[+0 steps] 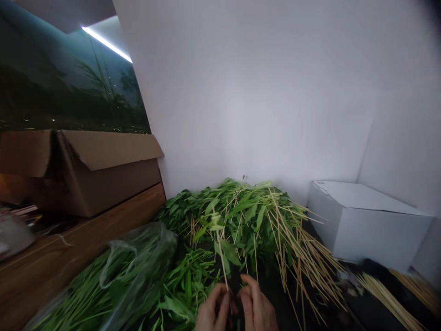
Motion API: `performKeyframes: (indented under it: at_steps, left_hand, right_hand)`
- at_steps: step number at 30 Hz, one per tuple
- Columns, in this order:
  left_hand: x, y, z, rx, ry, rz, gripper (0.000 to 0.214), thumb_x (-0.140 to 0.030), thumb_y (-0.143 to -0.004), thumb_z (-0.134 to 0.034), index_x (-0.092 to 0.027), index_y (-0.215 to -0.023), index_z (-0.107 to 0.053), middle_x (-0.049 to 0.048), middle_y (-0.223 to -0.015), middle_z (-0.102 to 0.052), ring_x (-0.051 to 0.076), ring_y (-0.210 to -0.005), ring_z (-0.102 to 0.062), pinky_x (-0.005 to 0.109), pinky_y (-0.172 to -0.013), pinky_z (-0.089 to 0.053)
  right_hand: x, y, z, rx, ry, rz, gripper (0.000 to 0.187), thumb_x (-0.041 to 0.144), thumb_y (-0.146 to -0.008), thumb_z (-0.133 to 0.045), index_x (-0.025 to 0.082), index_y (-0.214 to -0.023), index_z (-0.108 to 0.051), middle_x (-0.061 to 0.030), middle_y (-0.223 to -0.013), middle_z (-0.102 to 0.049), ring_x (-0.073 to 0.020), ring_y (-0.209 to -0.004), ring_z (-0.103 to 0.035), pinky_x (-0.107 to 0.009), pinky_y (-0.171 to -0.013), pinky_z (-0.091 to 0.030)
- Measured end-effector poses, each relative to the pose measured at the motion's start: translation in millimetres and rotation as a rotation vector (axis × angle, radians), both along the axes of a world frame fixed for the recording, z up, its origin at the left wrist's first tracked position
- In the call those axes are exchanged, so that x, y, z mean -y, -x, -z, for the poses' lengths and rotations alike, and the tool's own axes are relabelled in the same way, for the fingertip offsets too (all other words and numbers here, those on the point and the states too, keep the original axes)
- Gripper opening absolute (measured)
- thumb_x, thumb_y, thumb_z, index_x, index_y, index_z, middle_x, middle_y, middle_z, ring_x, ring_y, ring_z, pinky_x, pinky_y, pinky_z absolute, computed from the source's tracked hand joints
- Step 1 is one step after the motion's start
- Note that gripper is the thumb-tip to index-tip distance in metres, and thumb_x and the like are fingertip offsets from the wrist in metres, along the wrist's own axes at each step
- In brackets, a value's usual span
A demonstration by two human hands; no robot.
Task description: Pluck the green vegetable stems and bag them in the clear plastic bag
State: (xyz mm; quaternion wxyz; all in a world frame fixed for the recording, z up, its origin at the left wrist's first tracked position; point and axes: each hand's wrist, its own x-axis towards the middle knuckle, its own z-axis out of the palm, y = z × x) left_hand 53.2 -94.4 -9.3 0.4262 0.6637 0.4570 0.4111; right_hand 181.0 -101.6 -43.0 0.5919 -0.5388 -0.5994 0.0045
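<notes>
My left hand [214,309] is at the bottom centre, thumb and fingers pinched round the lower end of a thin wooden skewer [221,250]. The skewer stands nearly upright, with folded green leaves [216,221] threaded near its top. Close beside it, my right hand [257,307] has its thumb and fingers curled inward; what lies between them, if anything, is hidden. Beyond both hands rises a big heap of leafy skewers [241,207], many bare stick ends pointing right and toward me. Loose green leafy stems [188,280] lie just left of my hands.
A clear plastic bag [138,257] of long-stemmed greens lies at left. An open cardboard box [113,184] sits on the wooden ledge [103,234]. At right are a white box [375,230] and bundles of bare skewers [389,299]. A white wall [248,101] stands behind.
</notes>
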Motion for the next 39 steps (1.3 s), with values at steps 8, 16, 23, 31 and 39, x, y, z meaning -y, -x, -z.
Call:
performKeyframes:
  at_steps: [8, 16, 23, 31, 39]
  left_hand:
    - [-99.2, 10.6, -112.3, -0.119, -0.214, 0.031, 0.029, -0.043, -0.086, -0.047, -0.017, -0.085, -0.059, 0.0003, -0.065, -0.065, 0.013, -0.050, -0.054, 0.022, -0.050, -0.042]
    - [-229.1, -38.2, -143.5, -0.431, -0.166, 0.115, 0.025, -0.033, -0.091, -0.053, -0.011, -0.100, -0.063, 0.0054, -0.091, -0.067, 0.017, -0.076, -0.064, 0.033, -0.070, -0.053]
    - [-259.4, -70.8, -122.4, -0.558, -0.160, 0.124, 0.033, -0.033, -0.090, -0.057, -0.015, -0.117, -0.057, 0.0078, -0.119, -0.058, 0.024, -0.101, -0.060, 0.042, -0.083, -0.053]
    - [-221.9, -28.8, -114.8, -0.457, -0.216, 0.060, 0.028, -0.031, -0.089, -0.054, -0.013, -0.106, -0.066, 0.0071, -0.099, -0.069, 0.017, -0.078, -0.064, 0.032, -0.074, -0.051]
    - [-111.4, 81.5, -84.4, -0.384, -0.121, 0.057, 0.034, -0.036, -0.077, -0.056, -0.012, -0.094, -0.072, 0.0062, -0.083, -0.073, 0.015, -0.063, -0.061, 0.024, -0.059, -0.047]
  right_hand:
    - [-8.3, -10.2, 5.9, 0.306, -0.199, -0.021, 0.035, 0.037, -0.100, -0.031, 0.018, -0.122, -0.049, -0.0012, -0.069, -0.066, -0.0143, -0.056, -0.064, -0.023, -0.057, -0.050]
    - [-10.4, -16.9, 1.2, 0.547, -0.281, -0.031, 0.037, 0.035, -0.100, -0.031, 0.010, -0.120, -0.049, -0.0020, -0.065, -0.064, -0.0137, -0.052, -0.062, -0.023, -0.052, -0.046]
    - [-10.6, -12.1, -12.8, 0.570, -0.350, 0.024, 0.037, 0.033, -0.101, -0.025, 0.011, -0.112, -0.053, -0.0003, -0.059, -0.061, -0.0126, -0.046, -0.058, -0.024, -0.046, -0.041]
    - [0.7, -18.5, -13.3, 0.555, -0.174, -0.010, 0.033, 0.011, -0.096, -0.025, 0.011, -0.116, -0.051, -0.0037, -0.069, -0.065, -0.0148, -0.058, -0.062, -0.026, -0.058, -0.044]
    - [5.1, -40.2, -28.5, 0.615, 0.324, -0.034, 0.027, 0.012, -0.094, -0.035, 0.020, -0.094, -0.060, -0.0044, -0.083, -0.066, -0.0187, -0.080, -0.062, -0.028, -0.070, -0.040]
